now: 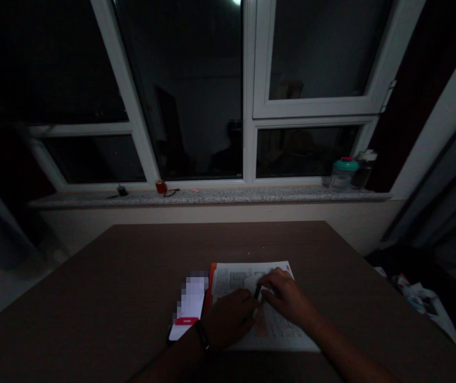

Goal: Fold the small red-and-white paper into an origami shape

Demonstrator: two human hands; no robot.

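Note:
A printed book [228,270] with an orange edge lies on the brown table in front of me, its page full of text and small figures. Over its middle, my left hand [230,317], with a dark band on the wrist, is closed with curled fingers. My right hand [286,295] comes in from the right, fingers bent in a pinch. Between the two hands a short black pen [257,291] stands tilted, and the fingers of both meet around it; its lower end is hidden. Left of the book, beside my left wrist, lies a phone [191,303] with a lit screen.
The brown table [132,276] reaches to the wall under a window. On the speckled sill [220,196] stand a small red jar [160,186], a small dark object [121,190], a teal-lidded bottle [343,174] and a clear bottle [365,167]. White bags [421,298] lie off the right edge.

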